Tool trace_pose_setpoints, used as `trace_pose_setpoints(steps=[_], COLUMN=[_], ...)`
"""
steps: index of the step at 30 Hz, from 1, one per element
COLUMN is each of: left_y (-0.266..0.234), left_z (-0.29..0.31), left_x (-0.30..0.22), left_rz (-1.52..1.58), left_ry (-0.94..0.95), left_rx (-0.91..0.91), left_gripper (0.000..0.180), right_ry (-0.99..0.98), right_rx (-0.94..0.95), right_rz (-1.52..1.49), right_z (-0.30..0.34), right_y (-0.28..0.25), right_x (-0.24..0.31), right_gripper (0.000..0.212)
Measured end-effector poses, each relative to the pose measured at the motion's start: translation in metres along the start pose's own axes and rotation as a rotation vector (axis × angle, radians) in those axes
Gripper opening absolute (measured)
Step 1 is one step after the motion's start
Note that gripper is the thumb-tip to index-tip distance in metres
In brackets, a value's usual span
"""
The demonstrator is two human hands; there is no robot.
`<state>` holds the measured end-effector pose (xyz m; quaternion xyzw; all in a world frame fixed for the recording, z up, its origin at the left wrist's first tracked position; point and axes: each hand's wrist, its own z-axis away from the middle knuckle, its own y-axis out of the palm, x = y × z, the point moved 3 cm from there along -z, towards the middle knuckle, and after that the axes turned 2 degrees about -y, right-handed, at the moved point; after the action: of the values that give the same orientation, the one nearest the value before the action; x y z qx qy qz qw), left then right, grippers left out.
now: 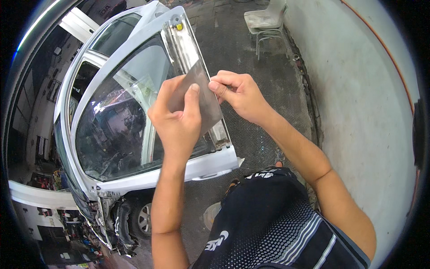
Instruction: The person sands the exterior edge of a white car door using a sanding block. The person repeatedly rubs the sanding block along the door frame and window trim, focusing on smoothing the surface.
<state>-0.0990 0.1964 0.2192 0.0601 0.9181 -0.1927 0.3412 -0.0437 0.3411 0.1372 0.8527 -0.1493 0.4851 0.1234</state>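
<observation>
My left hand [177, 112] grips a thin, flat grey sheet [204, 101], with the thumb lying on its face and the fingers curled behind. The sheet stands across the window-frame pillar of a white car door [215, 161]. At the sheet's right side, by the frame's outer edge, my right hand [239, 92] is closed with thumb and forefinger pinched together. Whatever sits between those fingertips is hidden. Bare, shiny metal shows on the pillar [179, 42] above the sheet, near a small yellow piece [179, 27].
The door stands open on a white car whose front end is stripped, near a wheel [144, 219]. A pale wall [358, 89] runs along my right. A dusty white chair [265, 20] stands on the dark textured floor [260, 134] ahead.
</observation>
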Motion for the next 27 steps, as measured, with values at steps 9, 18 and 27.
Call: trace_pose_setpoints(steps=[9,18,27], left_y=[-0.006,-0.002,-0.006], left_z=[0.002,-0.007,-0.007], left_x=[0.0,-0.002,0.002], left_rz=[-0.013,-0.025,-0.015], left_ry=[0.023,0.039,0.033], left_rx=[0.03,-0.005,0.074], left_gripper=[0.014,0.013,0.012], right_ry=[-0.021,-0.075,-0.006], right_rx=[-0.005,-0.02,-0.031], right_rz=[0.031,0.048,0.038], right_z=[0.0,-0.005,0.002], right_y=[0.001,-0.002,0.002], right_x=[0.007,0.006,0.007], right_gripper=[0.023,0.023,0.025])
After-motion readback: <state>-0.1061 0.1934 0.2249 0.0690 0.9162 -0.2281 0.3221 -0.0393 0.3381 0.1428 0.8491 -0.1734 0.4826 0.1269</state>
